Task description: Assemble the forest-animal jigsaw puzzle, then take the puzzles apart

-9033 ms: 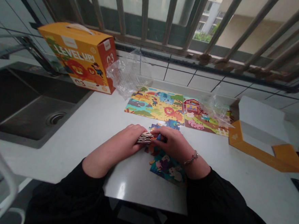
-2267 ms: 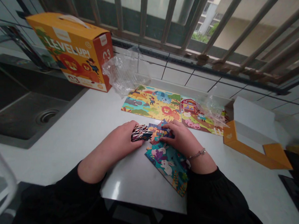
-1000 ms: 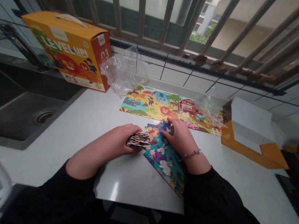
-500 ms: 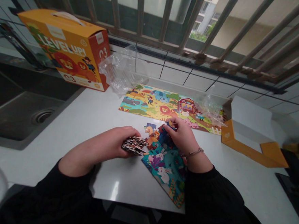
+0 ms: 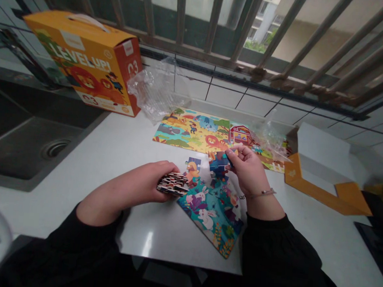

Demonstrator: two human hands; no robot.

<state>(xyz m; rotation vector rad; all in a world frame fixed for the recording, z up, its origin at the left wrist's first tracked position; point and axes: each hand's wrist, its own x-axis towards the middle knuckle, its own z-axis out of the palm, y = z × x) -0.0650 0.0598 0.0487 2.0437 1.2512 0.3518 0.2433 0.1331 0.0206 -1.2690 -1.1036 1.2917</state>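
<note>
Clock reference: dial centred on the rabbit section, 12 o'clock pointing away from the person.
Rabbit section: interlocked puzzle pieces, flat on the counter, corner toward the person.
Left hand: at 10 o'clock; thumb and fingers clamped around the piece stack, cut edges exposed.
Right hand: at 1 o'clock; thumb and fingers pinching the edge of the dark-blue cluster.
Dark-blue cluster: at 12 o'clock, several pieces linked; whether its lower edge touches the rabbit section cannot be told.
Duck group: at 11 o'clock, beside the rabbit section's far edge.
Yellow safari picture: between 11 and 12 o'clock, flat, beyond the duck group.
Step in hand: judged to be handling of the cluster by the right hand; joining or separating cannot be told.
Next-move requirement: judged to be a level, supported cluster, since loose joints could part, and firm left-hand pressure on the stack.
</note>
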